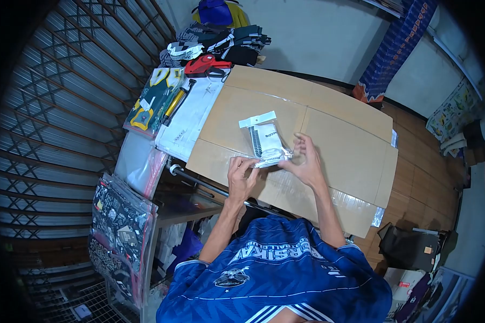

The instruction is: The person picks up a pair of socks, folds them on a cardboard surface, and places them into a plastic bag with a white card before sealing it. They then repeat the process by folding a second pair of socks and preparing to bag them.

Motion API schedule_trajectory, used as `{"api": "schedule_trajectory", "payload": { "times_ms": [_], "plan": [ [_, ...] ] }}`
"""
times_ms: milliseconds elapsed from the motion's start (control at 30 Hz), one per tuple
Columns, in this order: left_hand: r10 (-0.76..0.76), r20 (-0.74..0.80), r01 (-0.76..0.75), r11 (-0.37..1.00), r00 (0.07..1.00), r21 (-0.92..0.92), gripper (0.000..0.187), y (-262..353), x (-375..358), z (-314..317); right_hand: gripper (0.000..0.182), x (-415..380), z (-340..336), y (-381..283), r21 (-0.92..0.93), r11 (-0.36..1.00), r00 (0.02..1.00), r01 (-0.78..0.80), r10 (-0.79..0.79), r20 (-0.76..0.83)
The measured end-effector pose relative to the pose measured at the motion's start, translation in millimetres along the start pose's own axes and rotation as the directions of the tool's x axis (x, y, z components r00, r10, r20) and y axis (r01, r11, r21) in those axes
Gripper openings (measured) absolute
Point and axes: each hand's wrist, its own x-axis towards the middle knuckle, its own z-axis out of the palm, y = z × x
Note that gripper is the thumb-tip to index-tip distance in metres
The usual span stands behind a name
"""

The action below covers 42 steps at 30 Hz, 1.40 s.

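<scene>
Room: folding metal gate (54,116) on the left, pale wall (318,40) ahead, wood floor (415,183) on the right.
Work surface: flattened cardboard (342,137), creased, shiny tape along its near edge; dark rail (206,184) just below its near-left edge.
Packet: clear plastic packet (264,141) with white header strip, white and black-striped contents; lies on the left-centre part of the cardboard, slightly tilted, near end toward me.
Left hand (241,177): fingers curled in at the packet's near-left corner; can't tell if they pinch it or only touch.
Right hand (308,164): thumb at the near-right corner, other fingers raised and spread off the plastic, not closed around it.
Left of cardboard: white sheet (186,129), yellow-and-black tool (175,105), bagged green-and-yellow garment (155,94), red tape dispenser (206,65) toward the back.
Behind that: pile of folded clothes (229,42).
Lower left: bagged dark printed garments (121,223), hanging.
Lower right: dark bag (409,247) on the floor.
Me: blue jersey (275,264), white lettering, both forearms reaching over the near edge.
</scene>
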Motion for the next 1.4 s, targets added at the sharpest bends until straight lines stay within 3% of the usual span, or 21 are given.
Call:
{"api": "schedule_trajectory", "payload": {
  "times_ms": [67,133,233,267,367,433,467,567,600,700,800,900,1033,1067,1200,1400],
  "plan": [
    [0.0,0.035,0.0,1.0,0.999,-0.017,0.031,5,7,-8,0.049,1,-11,-21,-0.057,0.973,0.973,0.223,-0.218,0.076],
    [-0.012,0.074,0.015,0.999,0.997,-0.048,0.028,12,15,-17,0.048,7,-20,-25,-0.083,0.951,0.923,0.298,-0.265,0.28],
    [-0.031,0.093,0.04,0.995,0.995,-0.09,0.025,27,29,-27,0.044,22,-22,-16,-0.084,0.857,0.837,0.509,-0.47,0.279],
    [-0.041,0.093,0.051,0.993,0.995,-0.102,0.023,32,34,-31,0.042,26,-23,-15,-0.033,0.877,0.847,0.479,-0.452,0.28],
    [0.117,-0.021,-0.119,0.98,0.993,-0.159,0.014,57,54,-40,0.035,33,-33,-34,0.1,0.936,0.895,0.338,-0.353,0.273],
    [-0.095,0.09,0.129,0.843,0.991,-0.522,0.016,63,57,-36,0.031,33,-36,-48,0.168,0.968,0.944,0.184,-0.222,0.245],
    [-0.179,0.174,0.25,0.705,0.968,-0.664,0.017,64,58,-34,0.038,38,-36,-45,0.137,0.937,0.915,0.32,-0.343,0.211],
    [-0.338,0.272,0.429,0.597,0.901,-0.677,0.03,45,60,-16,0.051,46,-28,-42,0.365,0.914,0.958,-0.178,0.076,0.278],
    [-0.39,0.266,0.453,0.538,0.882,-0.711,0.043,46,63,-7,0.06,51,-23,-25,0.352,0.916,0.953,-0.194,0.091,0.29],
    [-0.493,0.352,0.59,0.5,0.796,-0.634,0.049,21,52,19,0.061,59,-5,28,0.03,0.981,0.962,-0.192,0.183,0.203],
    [-0.519,0.4,0.647,0.493,0.755,-0.581,0.041,-24,25,54,0.061,52,15,65,-0.211,0.974,0.99,-0.08,0.102,0.096],
    [-0.561,0.386,0.674,0.515,0.732,-0.529,0.03,-31,14,62,0.06,35,25,59,-0.279,0.954,0.99,-0.113,0.131,0.045],
    [-0.583,0.374,0.682,0.508,0.722,-0.525,0.028,-38,12,63,0.062,0,34,33,-0.55,0.818,0.984,0.169,-0.167,0.055],
    [-0.586,0.371,0.683,0.503,0.72,-0.53,0.027,-39,11,62,0.059,-10,37,33,-0.51,0.846,0.985,0.153,-0.089,0.147],
    [-0.564,0.386,0.683,0.589,0.73,-0.432,0.027,-37,12,53,0.061,-36,49,38,-0.658,0.716,0.956,0.233,-0.045,0.29],
    [-0.591,0.402,0.715,0.576,0.699,-0.397,0.027,-38,11,46,0.064,-37,56,51,-0.703,0.669,0.955,0.242,-0.037,0.293]
  ]
}}
